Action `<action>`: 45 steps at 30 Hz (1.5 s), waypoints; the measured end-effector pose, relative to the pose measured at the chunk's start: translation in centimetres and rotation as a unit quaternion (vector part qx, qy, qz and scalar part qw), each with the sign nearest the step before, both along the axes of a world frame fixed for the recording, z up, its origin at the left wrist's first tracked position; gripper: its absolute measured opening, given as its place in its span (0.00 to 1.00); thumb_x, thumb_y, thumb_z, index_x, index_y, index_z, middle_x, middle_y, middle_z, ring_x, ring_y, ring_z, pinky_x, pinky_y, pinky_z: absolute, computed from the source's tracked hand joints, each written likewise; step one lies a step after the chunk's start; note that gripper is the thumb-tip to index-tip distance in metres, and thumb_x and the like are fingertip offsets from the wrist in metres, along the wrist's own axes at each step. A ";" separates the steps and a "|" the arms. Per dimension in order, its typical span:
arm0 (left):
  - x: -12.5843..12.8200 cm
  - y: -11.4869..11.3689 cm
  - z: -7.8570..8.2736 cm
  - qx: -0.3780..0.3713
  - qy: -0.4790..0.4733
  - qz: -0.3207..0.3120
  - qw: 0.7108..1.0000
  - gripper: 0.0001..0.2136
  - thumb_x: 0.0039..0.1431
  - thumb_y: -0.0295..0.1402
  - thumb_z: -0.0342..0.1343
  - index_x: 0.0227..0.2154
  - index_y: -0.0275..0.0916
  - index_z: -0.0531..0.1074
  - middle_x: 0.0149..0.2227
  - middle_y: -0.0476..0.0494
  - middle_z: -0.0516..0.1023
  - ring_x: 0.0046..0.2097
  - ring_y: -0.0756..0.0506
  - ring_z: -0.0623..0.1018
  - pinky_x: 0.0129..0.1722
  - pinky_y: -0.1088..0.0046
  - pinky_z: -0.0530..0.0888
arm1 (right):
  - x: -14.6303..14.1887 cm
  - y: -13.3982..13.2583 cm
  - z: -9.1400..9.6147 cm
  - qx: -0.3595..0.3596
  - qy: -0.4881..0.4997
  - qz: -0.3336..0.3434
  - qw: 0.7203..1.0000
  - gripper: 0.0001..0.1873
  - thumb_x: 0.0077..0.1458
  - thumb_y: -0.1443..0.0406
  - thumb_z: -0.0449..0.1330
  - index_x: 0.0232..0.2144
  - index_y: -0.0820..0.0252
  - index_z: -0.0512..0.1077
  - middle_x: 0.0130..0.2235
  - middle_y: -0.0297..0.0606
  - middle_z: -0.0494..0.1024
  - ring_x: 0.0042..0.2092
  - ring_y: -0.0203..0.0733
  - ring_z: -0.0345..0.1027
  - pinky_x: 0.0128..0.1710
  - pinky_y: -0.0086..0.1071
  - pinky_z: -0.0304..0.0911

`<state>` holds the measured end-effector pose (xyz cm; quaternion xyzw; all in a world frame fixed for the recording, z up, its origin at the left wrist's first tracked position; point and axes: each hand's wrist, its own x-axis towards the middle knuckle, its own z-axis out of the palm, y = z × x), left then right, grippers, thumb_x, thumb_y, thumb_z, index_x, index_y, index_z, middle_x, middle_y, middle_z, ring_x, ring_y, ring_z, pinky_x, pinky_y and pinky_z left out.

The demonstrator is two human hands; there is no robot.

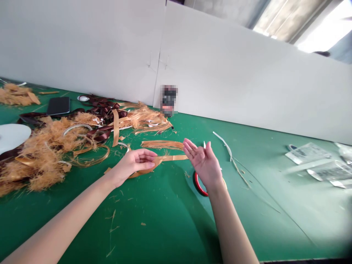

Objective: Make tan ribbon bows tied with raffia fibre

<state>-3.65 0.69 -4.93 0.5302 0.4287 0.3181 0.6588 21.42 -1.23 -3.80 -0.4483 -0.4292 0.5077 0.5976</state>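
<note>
Your left hand (135, 161) pinches the tan ribbon (174, 158), which runs toward three o'clock to your right hand (205, 163), thumb and fingers apart.

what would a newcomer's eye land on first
Probably the left hand, mid-picture, holding a tan ribbon, with the open right hand beside it. Next, the heap of tan fringe at the left of the green table. A red handle, partly hidden by the right hand, stands out.

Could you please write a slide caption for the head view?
Left hand holding a tan ribbon over a green table, right hand open nearby.
</note>
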 end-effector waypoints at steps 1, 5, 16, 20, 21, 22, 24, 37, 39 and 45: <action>0.0 0.0 0.0 0.001 0.003 0.003 1.000 0.15 0.47 0.33 0.68 0.39 0.39 0.77 0.41 0.42 0.81 0.43 0.45 0.79 0.46 0.69 0.74 | 0.2 -0.1 0.2 -0.009 0.051 0.019 0.998 0.29 0.61 0.46 0.47 0.14 0.54 0.54 0.51 0.42 0.78 0.57 0.46 0.68 0.57 0.44 0.62; 0.0 0.0 0.0 -0.006 -0.001 0.033 0.999 0.14 0.46 0.32 0.68 0.38 0.39 0.76 0.41 0.42 0.82 0.44 0.44 0.79 0.47 0.67 0.74 | 1.1 -0.3 0.5 -0.066 0.175 0.056 0.981 0.25 0.63 0.51 0.47 0.19 0.56 0.66 0.49 0.39 0.79 0.36 0.33 0.74 0.36 0.28 0.69; 0.2 0.1 0.3 -0.063 -0.124 0.102 0.985 0.12 0.42 0.25 0.68 0.33 0.39 0.78 0.35 0.49 0.79 0.42 0.49 0.78 0.45 0.74 0.73 | -0.7 -1.3 1.0 -0.128 -0.123 0.221 0.959 0.21 0.52 0.54 0.62 0.43 0.63 0.76 0.25 0.35 0.76 0.20 0.27 0.43 0.19 0.28 0.36; 0.3 0.1 0.5 -0.094 -0.168 0.111 0.975 0.11 0.44 0.23 0.67 0.33 0.39 0.79 0.31 0.50 0.79 0.37 0.52 0.78 0.39 0.79 0.74 | -0.4 -1.5 0.2 -0.159 -0.164 0.317 0.921 0.13 0.45 0.59 0.69 0.29 0.64 0.80 0.17 0.27 0.65 0.21 0.27 0.48 0.18 0.26 0.38; 0.3 0.1 0.4 -0.099 -0.177 0.115 0.972 0.11 0.44 0.22 0.67 0.32 0.39 0.79 0.31 0.50 0.79 0.36 0.52 0.78 0.37 0.80 0.74 | -0.2 -1.6 -0.1 -0.155 -0.147 0.337 0.917 0.13 0.44 0.58 0.70 0.26 0.64 0.80 0.16 0.26 0.63 0.19 0.26 0.46 0.17 0.26 0.37; 0.3 0.2 0.3 -0.103 -0.185 0.117 0.970 0.11 0.43 0.21 0.67 0.32 0.39 0.79 0.30 0.50 0.80 0.35 0.53 0.78 0.37 0.81 0.74 | 0.0 -1.6 -0.3 -0.146 -0.125 0.344 0.919 0.15 0.43 0.55 0.69 0.24 0.64 0.79 0.14 0.25 0.61 0.17 0.26 0.45 0.16 0.25 0.36; 0.2 0.3 0.0 -0.108 -0.198 0.114 0.968 0.11 0.43 0.21 0.67 0.32 0.38 0.79 0.30 0.50 0.80 0.34 0.53 0.77 0.36 0.82 0.73 | 0.2 -1.7 -0.6 -0.115 -0.069 0.323 0.937 0.21 0.42 0.48 0.67 0.22 0.61 0.76 0.13 0.25 0.62 0.14 0.26 0.45 0.14 0.25 0.39; 0.0 0.2 0.0 -0.111 -0.174 0.062 0.976 0.13 0.44 0.22 0.67 0.35 0.40 0.80 0.34 0.49 0.80 0.40 0.52 0.77 0.40 0.81 0.72 | -1.7 -0.4 -2.4 0.085 -0.243 -0.025 0.966 0.26 0.53 0.62 0.63 0.56 0.50 0.68 0.70 0.36 0.47 0.70 0.49 0.40 0.67 0.49 0.41; -0.1 0.2 0.1 -0.113 -0.173 0.063 0.976 0.14 0.44 0.21 0.67 0.35 0.40 0.79 0.34 0.50 0.80 0.40 0.51 0.77 0.41 0.79 0.72 | -1.6 -0.4 -2.7 0.095 -0.350 -0.075 0.929 0.20 0.52 0.61 0.64 0.49 0.53 0.72 0.69 0.38 0.48 0.69 0.52 0.41 0.67 0.53 0.37; -0.2 0.5 -0.2 -0.113 -0.215 0.077 0.967 0.15 0.43 0.19 0.66 0.36 0.40 0.79 0.33 0.51 0.81 0.37 0.54 0.78 0.38 0.84 0.73 | -1.5 -0.5 -1.7 0.019 -0.073 -0.125 0.989 0.16 0.51 0.55 0.64 0.19 0.57 0.68 0.57 0.41 0.73 0.64 0.52 0.56 0.64 0.49 0.49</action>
